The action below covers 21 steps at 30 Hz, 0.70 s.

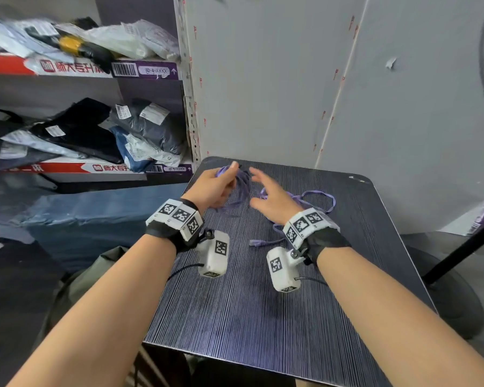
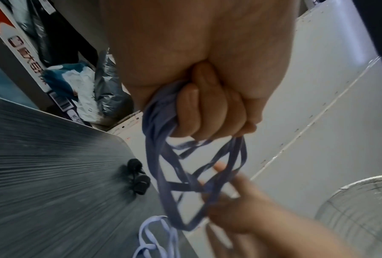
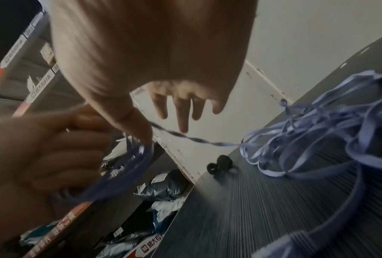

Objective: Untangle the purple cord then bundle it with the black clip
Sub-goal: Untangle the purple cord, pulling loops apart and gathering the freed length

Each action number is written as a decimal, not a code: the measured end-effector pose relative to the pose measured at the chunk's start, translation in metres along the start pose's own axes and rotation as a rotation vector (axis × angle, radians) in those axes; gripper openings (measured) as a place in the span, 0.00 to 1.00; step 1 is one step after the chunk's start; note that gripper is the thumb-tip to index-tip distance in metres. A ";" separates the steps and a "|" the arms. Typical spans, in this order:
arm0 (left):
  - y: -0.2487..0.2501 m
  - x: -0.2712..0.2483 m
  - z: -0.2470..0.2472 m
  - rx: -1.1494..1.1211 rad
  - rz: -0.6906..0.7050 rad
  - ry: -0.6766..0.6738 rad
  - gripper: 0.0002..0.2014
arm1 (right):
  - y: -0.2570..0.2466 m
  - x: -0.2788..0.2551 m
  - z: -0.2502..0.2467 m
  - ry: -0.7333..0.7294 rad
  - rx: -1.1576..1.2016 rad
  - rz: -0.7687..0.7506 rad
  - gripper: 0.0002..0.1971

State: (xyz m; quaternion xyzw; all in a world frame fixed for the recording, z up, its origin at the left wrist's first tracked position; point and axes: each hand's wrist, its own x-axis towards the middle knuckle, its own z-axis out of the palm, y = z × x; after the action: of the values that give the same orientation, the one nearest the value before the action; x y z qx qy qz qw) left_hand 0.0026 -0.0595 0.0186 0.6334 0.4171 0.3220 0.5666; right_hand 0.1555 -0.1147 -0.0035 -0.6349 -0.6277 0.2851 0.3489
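Over the far end of the table (image 1: 291,317), the left hand (image 1: 211,188) is curling its fingers (image 2: 207,111) tight round a gathered bunch of cord (image 2: 161,167) loops, probably so the finished coils are not slipping loose. Beside it the right hand (image 1: 271,196) is reaching in with spread, straight fingers (image 3: 183,111), gripping nothing, one strand running under them to the tangle still lying on the table. Behind the hands the clip (image 3: 219,164) is sitting untouched near the far edge, likely waiting for bundling.

A parcel storeroom; labelled shelves (image 1: 90,71) piled with bagged, tagged packages (image 1: 140,129).
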 end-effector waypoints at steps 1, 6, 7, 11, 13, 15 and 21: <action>0.004 -0.003 0.003 -0.017 0.013 -0.042 0.23 | -0.001 -0.001 0.003 -0.048 0.020 0.024 0.28; 0.006 -0.009 -0.006 -0.160 0.033 -0.085 0.26 | 0.009 -0.006 0.009 -0.014 0.010 0.072 0.12; 0.006 -0.009 -0.009 -0.197 0.029 -0.088 0.26 | 0.010 -0.007 0.006 0.032 0.026 0.063 0.12; 0.004 -0.015 -0.012 -0.240 -0.005 -0.100 0.26 | 0.004 -0.004 -0.013 0.381 0.358 0.027 0.11; 0.002 -0.015 -0.008 -0.220 -0.021 -0.095 0.27 | -0.005 -0.001 -0.023 0.388 0.566 -0.014 0.13; 0.004 -0.014 -0.002 -0.226 -0.033 -0.109 0.29 | -0.015 0.001 -0.025 0.257 0.574 -0.053 0.11; 0.016 -0.015 0.016 -0.290 -0.058 -0.187 0.31 | -0.011 -0.005 -0.011 -0.146 0.562 -0.053 0.21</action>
State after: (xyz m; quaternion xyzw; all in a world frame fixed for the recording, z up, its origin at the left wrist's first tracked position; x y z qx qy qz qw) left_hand 0.0131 -0.0800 0.0330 0.5598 0.3298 0.3022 0.6975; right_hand 0.1576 -0.1210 0.0111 -0.4745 -0.5639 0.4834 0.4724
